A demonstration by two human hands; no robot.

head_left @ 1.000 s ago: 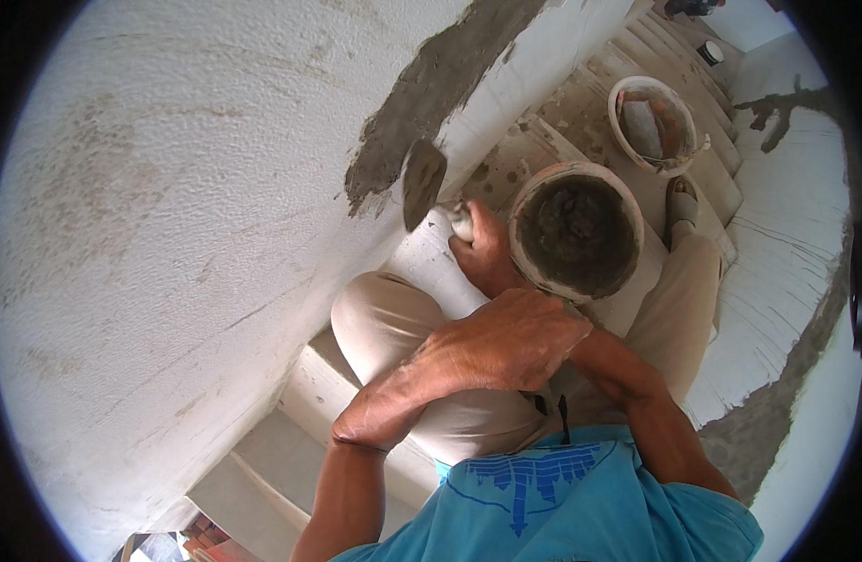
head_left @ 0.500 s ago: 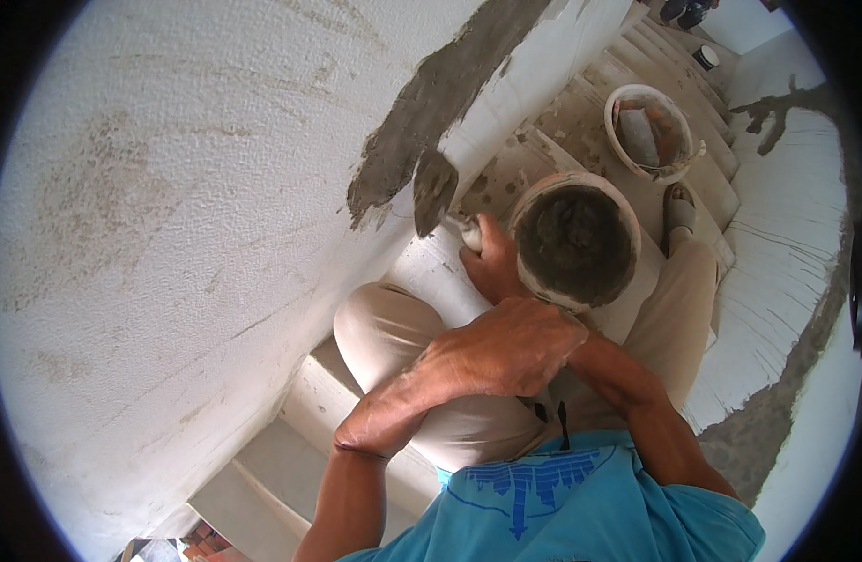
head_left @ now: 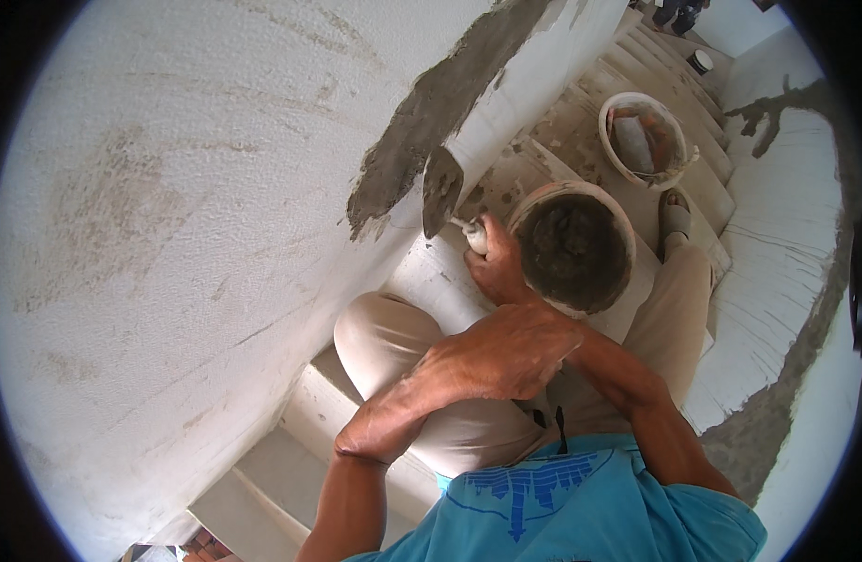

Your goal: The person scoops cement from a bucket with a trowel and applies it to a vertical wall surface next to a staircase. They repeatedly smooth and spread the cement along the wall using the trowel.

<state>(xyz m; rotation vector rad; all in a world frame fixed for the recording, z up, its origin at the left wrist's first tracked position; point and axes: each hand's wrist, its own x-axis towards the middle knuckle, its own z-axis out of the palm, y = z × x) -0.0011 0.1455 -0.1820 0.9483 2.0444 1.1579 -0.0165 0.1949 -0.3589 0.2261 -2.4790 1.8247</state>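
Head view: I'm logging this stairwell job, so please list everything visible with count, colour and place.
Trowel: one, grey with mortar, blade against the wall at the lower end of the mortar strip.
Mortar strip: one, dark grey, running diagonally up the white wall.
Near bucket: one, pale rim, dark mortar inside, on the step between the knees.
Far bucket: one, whitish, a step further down, tools inside.
Stairs: white, mortar-speckled, descending toward upper right.
Mortar patches: dark grey, on the wall at right.
Small round container: one, dark-topped, far down the stairs.
Sandal: one, grey, on the foot beside the near bucket.
Left hand: resting over the right forearm, holding nothing.
Right hand: gripping the trowel's handle.
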